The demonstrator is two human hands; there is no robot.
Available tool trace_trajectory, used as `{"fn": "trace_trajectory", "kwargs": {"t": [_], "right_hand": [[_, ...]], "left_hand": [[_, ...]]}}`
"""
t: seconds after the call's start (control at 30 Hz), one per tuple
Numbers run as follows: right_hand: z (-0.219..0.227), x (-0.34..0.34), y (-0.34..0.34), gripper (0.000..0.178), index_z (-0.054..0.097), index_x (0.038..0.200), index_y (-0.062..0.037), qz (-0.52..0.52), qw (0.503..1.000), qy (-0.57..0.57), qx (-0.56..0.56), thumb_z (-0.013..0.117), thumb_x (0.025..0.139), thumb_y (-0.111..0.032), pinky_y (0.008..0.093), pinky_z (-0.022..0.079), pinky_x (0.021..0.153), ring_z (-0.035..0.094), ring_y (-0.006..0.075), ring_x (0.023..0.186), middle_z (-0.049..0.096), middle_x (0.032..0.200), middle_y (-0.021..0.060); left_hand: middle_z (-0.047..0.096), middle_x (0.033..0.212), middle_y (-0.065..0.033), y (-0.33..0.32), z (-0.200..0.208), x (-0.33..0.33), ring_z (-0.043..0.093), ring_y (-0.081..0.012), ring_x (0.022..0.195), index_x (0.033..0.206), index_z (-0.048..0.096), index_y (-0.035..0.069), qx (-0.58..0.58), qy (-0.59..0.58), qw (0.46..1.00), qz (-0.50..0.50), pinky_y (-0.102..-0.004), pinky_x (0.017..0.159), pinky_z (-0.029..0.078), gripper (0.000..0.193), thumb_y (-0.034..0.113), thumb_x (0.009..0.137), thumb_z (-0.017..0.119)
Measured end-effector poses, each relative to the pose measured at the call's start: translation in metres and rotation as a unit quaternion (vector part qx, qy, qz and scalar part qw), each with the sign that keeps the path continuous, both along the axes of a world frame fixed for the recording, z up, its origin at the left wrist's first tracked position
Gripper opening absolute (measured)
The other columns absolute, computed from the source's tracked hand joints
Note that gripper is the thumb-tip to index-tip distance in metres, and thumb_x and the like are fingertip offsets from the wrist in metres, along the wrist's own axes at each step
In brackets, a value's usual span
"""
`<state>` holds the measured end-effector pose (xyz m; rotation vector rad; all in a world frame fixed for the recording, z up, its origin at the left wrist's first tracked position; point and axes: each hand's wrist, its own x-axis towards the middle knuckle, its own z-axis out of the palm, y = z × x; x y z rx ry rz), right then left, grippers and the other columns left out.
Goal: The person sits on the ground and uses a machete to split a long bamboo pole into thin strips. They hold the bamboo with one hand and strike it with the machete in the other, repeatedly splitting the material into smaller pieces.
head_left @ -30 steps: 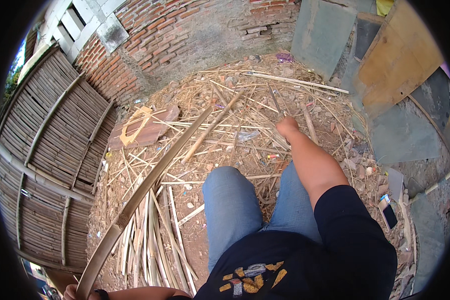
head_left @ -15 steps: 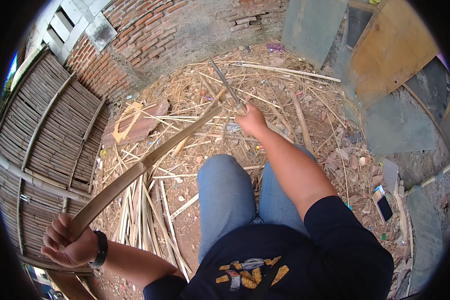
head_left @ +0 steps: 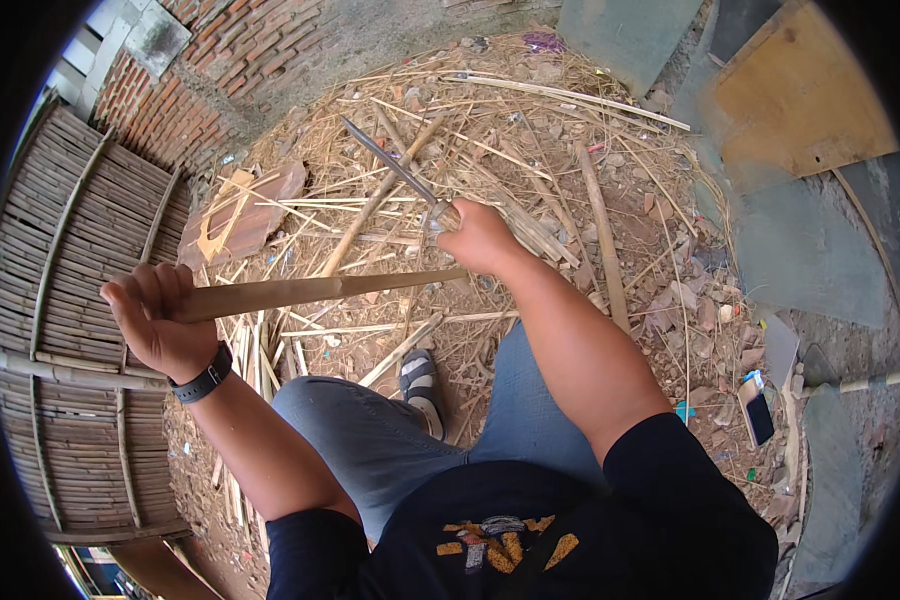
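Note:
My left hand, at the left, is closed round one end of a bamboo length. The bamboo runs nearly level across in front of my legs, with a node about midway and a narrower far end. Ahead of me, my right hand is wrapped round the handle of a machete. Its dark blade points up and to the left, above the bamboo and apart from it in the picture. Part of the handle is hidden in my fist.
Bamboo strips and poles litter the dirt ground. A rusty sheet lies at the left, by a bamboo-slat panel. A brick wall stands behind. Grey and brown sheets lean at the right, near a phone.
My left hand has risen, swinging the bamboo from a steep slant to nearly level. The machete has tilted further left. My left knee has moved left, and a sandalled foot now shows.

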<state>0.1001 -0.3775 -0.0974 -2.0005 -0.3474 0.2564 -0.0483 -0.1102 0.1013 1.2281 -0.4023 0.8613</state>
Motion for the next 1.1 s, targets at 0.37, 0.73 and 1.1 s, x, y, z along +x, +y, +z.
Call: {"fn": "trace_trajectory", "kwargs": {"t": [0.37, 0.73, 1.1], "right_hand": [[0.002, -0.046, 0.076, 0.050, 0.058, 0.125, 0.0024, 0.219, 0.964, -0.092, 0.116, 0.072, 0.085, -0.024, 0.0402, 0.051, 0.074, 0.068, 0.0267, 0.080, 0.068, 0.086, 0.0181], [0.013, -0.097, 0.094, 0.036, 0.054, 0.104, 0.0048, 0.127, 0.991, 0.035, 0.007, 0.068, 0.084, -0.021, 0.0488, 0.050, 0.070, 0.066, 0.0420, 0.077, 0.064, 0.078, 0.0252], [-0.070, -0.104, 0.119, 0.041, 0.055, 0.114, 0.0048, 0.086, 0.993, 0.062, -0.050, 0.068, 0.082, -0.017, 0.0455, 0.052, 0.068, 0.067, 0.0397, 0.073, 0.065, 0.083, 0.0255]], "left_hand": [[0.027, 0.060, 0.0046, 0.029, 0.006, 0.023, 0.023, -0.0096, 0.054, 0.071, 0.043, 0.019, -0.026, 0.005, 0.999, 0.036, -0.0273, 0.054, 0.022, 0.043, 0.046, 0.095, 0.067], [0.029, 0.061, 0.0034, 0.026, 0.001, 0.029, 0.025, -0.0100, 0.055, 0.074, 0.044, 0.016, -0.029, -0.017, 0.998, 0.056, -0.0271, 0.055, 0.024, 0.041, 0.042, 0.095, 0.067], [0.028, 0.060, 0.0046, 0.101, -0.025, 0.005, 0.025, -0.0098, 0.053, 0.071, 0.043, 0.017, -0.093, -0.032, 0.987, 0.124, -0.0267, 0.053, 0.023, 0.043, 0.043, 0.095, 0.068]]}}
